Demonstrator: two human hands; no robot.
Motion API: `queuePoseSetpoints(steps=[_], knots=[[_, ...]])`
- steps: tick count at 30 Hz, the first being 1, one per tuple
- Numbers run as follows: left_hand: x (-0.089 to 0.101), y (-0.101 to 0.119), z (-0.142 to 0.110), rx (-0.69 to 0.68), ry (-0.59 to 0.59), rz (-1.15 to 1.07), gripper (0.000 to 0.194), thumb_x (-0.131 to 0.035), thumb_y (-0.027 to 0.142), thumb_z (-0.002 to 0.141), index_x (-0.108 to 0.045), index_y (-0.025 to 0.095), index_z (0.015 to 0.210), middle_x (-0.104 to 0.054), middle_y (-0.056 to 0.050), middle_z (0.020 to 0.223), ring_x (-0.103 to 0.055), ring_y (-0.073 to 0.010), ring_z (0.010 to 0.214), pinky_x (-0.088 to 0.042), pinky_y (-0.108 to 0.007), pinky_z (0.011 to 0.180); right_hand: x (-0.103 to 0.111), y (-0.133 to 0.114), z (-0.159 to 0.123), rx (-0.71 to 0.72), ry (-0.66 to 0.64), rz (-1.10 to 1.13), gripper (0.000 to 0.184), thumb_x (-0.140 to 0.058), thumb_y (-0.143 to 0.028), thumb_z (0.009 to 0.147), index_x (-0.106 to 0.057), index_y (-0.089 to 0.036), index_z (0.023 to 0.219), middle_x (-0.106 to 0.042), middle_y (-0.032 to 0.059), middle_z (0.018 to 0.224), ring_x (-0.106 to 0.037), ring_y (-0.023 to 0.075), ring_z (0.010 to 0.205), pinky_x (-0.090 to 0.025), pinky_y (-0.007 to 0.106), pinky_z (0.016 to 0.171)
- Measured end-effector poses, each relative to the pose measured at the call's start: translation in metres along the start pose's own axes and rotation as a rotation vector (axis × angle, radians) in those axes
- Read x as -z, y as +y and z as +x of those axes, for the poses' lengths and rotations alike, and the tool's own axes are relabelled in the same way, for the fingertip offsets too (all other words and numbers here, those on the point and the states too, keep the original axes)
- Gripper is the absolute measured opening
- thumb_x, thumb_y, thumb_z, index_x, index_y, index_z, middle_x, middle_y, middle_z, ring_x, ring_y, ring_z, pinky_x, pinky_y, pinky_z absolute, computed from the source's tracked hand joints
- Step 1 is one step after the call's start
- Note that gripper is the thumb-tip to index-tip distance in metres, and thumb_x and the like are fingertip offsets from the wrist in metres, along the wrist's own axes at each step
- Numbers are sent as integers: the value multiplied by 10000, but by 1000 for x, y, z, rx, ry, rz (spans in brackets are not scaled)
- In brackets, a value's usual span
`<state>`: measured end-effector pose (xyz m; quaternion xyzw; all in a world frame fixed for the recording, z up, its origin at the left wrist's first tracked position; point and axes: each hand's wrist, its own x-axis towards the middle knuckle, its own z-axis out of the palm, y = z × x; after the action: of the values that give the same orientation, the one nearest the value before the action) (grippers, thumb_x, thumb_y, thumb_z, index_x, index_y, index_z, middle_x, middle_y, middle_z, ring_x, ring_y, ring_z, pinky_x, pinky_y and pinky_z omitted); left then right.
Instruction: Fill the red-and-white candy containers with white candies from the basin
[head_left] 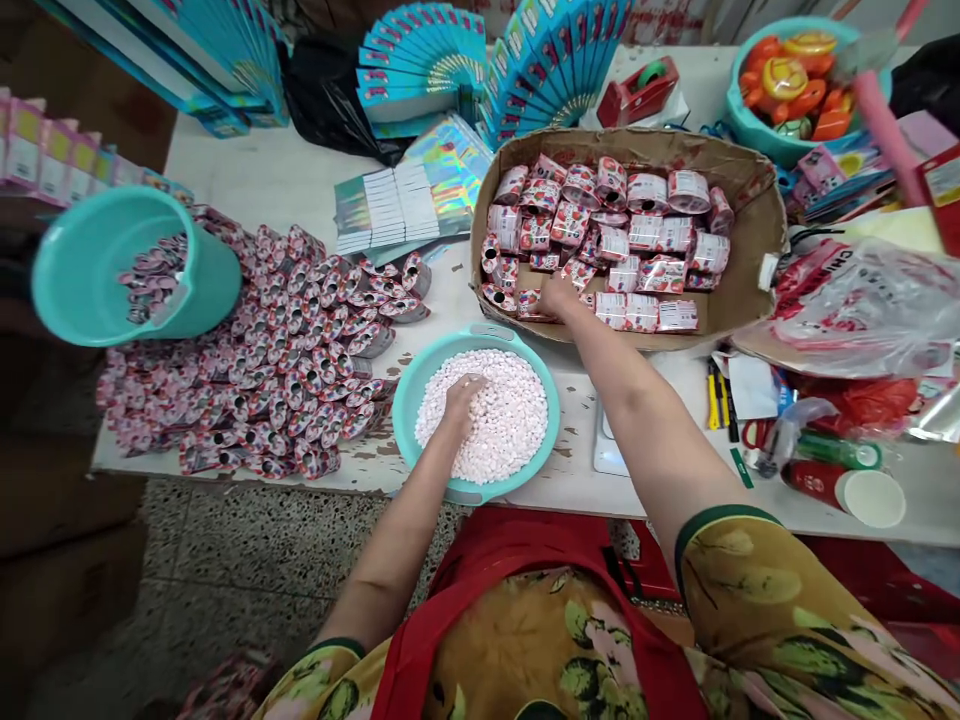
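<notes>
My left hand is sunk among small white candies in a teal basin; its fingers curl closed in the pile and what they grip is hidden. My right hand reaches into a cardboard tray of filled red-and-white strawberry packets; its fingers curl down onto a packet at the tray's front left corner. A large heap of flat, unfilled strawberry packets lies on the table to the left of the basin.
A tipped teal bucket holds more packets at the left. Teal folding fans, holographic cards, a tape dispenser, a bowl of toys, plastic bags and a bottle crowd the back and right.
</notes>
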<state>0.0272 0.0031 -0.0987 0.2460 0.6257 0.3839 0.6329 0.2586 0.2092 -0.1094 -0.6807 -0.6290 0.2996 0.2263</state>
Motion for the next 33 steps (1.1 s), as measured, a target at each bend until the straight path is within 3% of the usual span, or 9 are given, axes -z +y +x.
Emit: queuePoseSetpoints(steps=[2, 5, 8, 12, 16, 20, 23, 27, 33], knots=[[8, 7, -2, 102, 3, -226, 306, -731, 466, 706, -586, 200, 751, -601, 18, 707, -585, -134, 631, -498, -260, 618, -6, 0, -1, -82, -46, -24, 346, -835, -357, 675, -604, -102, 718, -619, 133, 1106, -556, 209, 1131, -436, 344, 1060], [21, 17, -4, 177, -64, -396, 348, -702, 513, 753, -560, 197, 723, -611, -1, 677, -569, -119, 551, -463, -236, 505, 8, 0, -18, -102, -90, -28, 322, -861, -303, 635, -595, -150, 729, -643, 42, 887, -594, 184, 920, -508, 366, 958], [25, 23, -2, 198, -142, -491, 371, -700, 552, 769, -600, 195, 784, -662, -24, 721, -603, -124, 555, -456, -226, 475, 39, -2, -46, 3, 74, 92, 409, -857, -387, 642, -630, -172, 905, -655, 20, 909, -610, 189, 883, -539, 397, 909], [17, 24, 4, 313, -86, -504, 377, -706, 541, 777, -579, 186, 775, -616, -4, 642, -582, -105, 492, -418, -207, 434, 65, -15, -113, 161, 342, 369, 486, -667, -528, 828, -628, -200, 1184, -652, 68, 1143, -648, 219, 1058, -536, 442, 938], [16, 37, -8, 328, -134, -479, 327, -699, 465, 777, -519, 196, 734, -549, 24, 593, -506, -86, 415, -318, -193, 366, 40, -44, -199, 72, 314, 501, 573, -632, -554, 854, -584, -229, 1324, -645, 101, 1242, -658, 247, 1122, -558, 470, 936], [12, 66, -41, 158, -188, -426, 339, -664, 504, 809, -531, 198, 747, -557, 13, 621, -493, -80, 427, -320, -193, 373, -11, -79, -258, -85, 123, 404, 559, -781, -440, 728, -635, -219, 1221, -714, 83, 1144, -688, 265, 1044, -560, 462, 953], [-1, 77, -59, -6, -164, -404, 377, -651, 546, 825, -542, 193, 751, -563, 7, 658, -536, -82, 495, -405, -201, 448, -34, -100, -271, -45, 7, 281, 553, -805, -300, 683, -625, -252, 1203, -729, 52, 1142, -688, 285, 1077, -540, 456, 974], [-16, 73, -62, -201, -36, -447, 377, -704, 500, 790, -498, 193, 719, -535, 29, 676, -566, -78, 553, -485, -219, 577, -39, -115, -272, -13, -40, 274, 568, -783, -235, 694, -583, -282, 1223, -734, 30, 1150, -698, 276, 1079, -549, 420, 938], [-15, 69, -62, -266, -43, -392, 367, -709, 484, 804, -509, 192, 708, -522, 36, 640, -572, -100, 560, -485, -239, 610, -39, -123, -276, -38, 11, 343, 620, -756, -235, 707, -531, -282, 1282, -738, 11, 1131, -696, 246, 1075, -538, 387, 959]])
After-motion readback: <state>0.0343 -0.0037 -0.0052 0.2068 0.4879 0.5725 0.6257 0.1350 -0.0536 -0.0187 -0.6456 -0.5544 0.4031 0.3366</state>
